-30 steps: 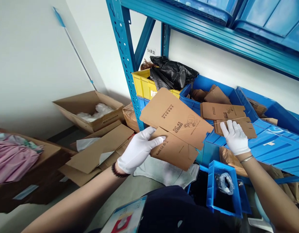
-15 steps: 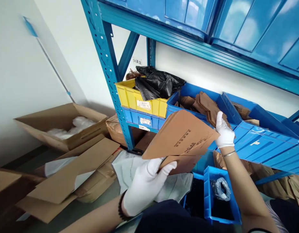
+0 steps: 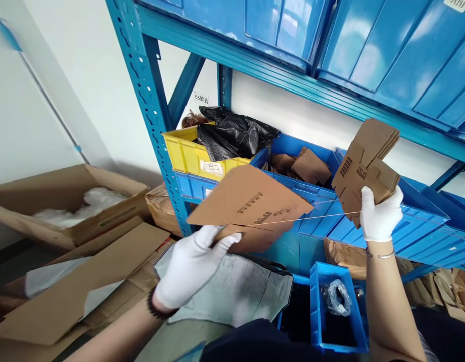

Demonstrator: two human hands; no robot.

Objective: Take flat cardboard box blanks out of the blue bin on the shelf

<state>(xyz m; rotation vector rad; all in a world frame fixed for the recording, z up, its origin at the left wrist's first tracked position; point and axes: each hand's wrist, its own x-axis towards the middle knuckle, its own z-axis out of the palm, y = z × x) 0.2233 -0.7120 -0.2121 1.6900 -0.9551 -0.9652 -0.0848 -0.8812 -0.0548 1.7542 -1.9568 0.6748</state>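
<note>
Two gloved hands each hold flattened cardboard. The left hand (image 3: 190, 264) pinches the near edge of a single flat carton blank (image 3: 251, 203), thumb on top, fingers beneath, so the sheet juts out almost level ahead of it. The right hand (image 3: 379, 218) is closed around the lower end of a small stack of folded cartons (image 3: 366, 163), raised above the bins. A thin string (image 3: 311, 219) runs between the two.

Such card looks light and fairly stiff, though a lone sheet held by one edge probably sags; a grip near a fold or closer to the middle seems steadier.

Just beyond the left hand's sheet, a blue bin (image 3: 322, 151) holds more folded cartons, and a yellow bin (image 3: 187, 153) further left holds a black plastic bag (image 3: 236, 133). Below the right wrist, a small blue bin (image 3: 317, 306) contains a clear bag.
</note>
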